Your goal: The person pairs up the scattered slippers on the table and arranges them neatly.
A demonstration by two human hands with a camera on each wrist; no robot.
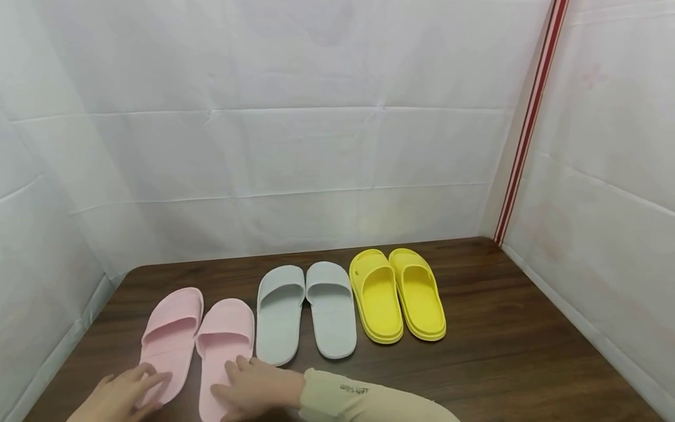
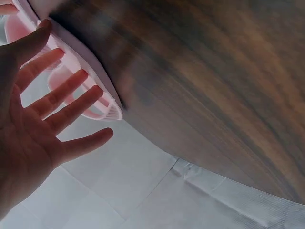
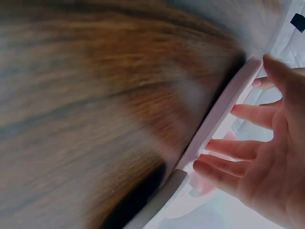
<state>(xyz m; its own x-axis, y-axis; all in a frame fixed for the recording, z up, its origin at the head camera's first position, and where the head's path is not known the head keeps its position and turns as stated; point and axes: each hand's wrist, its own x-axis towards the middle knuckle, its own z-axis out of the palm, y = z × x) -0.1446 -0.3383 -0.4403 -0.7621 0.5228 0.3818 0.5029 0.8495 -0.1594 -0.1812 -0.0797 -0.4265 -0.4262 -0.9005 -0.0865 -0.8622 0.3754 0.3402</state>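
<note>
A pair of pink slippers stands at the left of the table, toes toward the back wall: a left pink slipper [image 1: 171, 310] and a right pink slipper [image 1: 227, 316]. Over the heel end of the left one is my left hand [image 1: 118, 395]; the left wrist view shows its fingers [image 2: 62, 95] spread and fairly straight. My right hand [image 1: 258, 387] lies over the right slipper's footbed, its fingertips at the pink surface. Seen from the right wrist, those fingers [image 3: 233, 149] are extended along the pink sole's edge, with nothing gripped. Part of each slipper's heel is hidden by a hand.
Beside the pink pair stand a left grey slipper [image 1: 279, 337] and a right grey slipper [image 1: 333, 331], close to the right hand. Further right is a yellow pair, a left slipper [image 1: 381, 305] and a right slipper [image 1: 423, 305]. White sheeting [image 1: 295, 152] surrounds the dark wooden table [image 1: 506, 328].
</note>
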